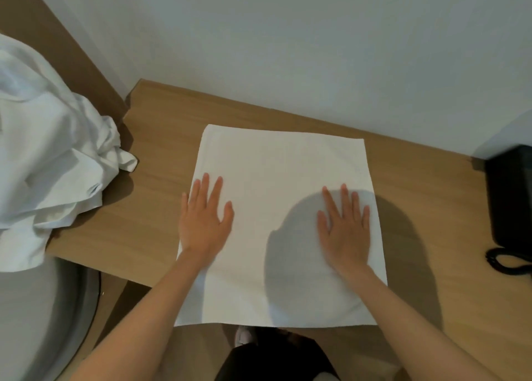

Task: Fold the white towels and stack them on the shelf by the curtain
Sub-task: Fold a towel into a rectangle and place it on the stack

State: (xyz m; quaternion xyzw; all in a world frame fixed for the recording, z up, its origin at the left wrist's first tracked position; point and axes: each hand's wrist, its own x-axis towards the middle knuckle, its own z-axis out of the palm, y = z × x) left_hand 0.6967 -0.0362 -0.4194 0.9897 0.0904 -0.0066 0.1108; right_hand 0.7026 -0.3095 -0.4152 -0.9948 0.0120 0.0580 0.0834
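A white towel point(276, 179) lies flat on the wooden desk point(149, 196), its near edge hanging over the desk's front. My left hand point(204, 219) presses flat on the towel's left side with straight fingers. Near the towel's right edge my right hand point(345, 225) lies flat too, fingers spread. A crumpled heap of white cloth point(49, 156) sits at the left end of the desk, apart from the flat towel.
A black telephone point(509, 196) with a coiled cord point(503, 261) stands at the desk's right end. A white wall rises behind the desk. A round grey-rimmed object point(66, 308) sits low on the left. The shelf and curtain are out of view.
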